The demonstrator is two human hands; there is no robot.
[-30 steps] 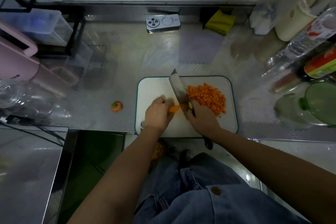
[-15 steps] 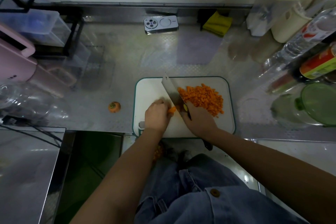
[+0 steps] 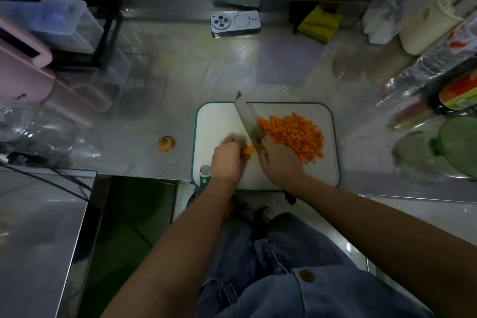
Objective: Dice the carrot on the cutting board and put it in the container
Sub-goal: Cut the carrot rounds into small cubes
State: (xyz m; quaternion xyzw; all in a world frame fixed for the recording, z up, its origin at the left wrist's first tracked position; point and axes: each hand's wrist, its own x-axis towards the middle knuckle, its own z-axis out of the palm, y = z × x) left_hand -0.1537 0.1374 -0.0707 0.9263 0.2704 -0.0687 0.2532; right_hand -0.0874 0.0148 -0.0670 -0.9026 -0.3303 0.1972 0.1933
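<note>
We judge the dicing nearly done. A heap of orange dice [image 3: 296, 134] lies on the cutting board [image 3: 219, 121] just beyond the right hand [image 3: 280, 162], which is curled round the handle of the knife [image 3: 247, 119]. Between the two hands only a short stub of carrot [image 3: 248, 150] shows, pinned under the curled fingers of the left hand [image 3: 227, 160]. A cut-off carrot top [image 3: 166, 143] sits on the tabletop [image 3: 180, 72], well left of that hand. Left to do, as we read it: a few cuts, then the whole transfer. A green-lidded tub [image 3: 459, 147] far right of the right hand may be the container; we cannot tell.
</note>
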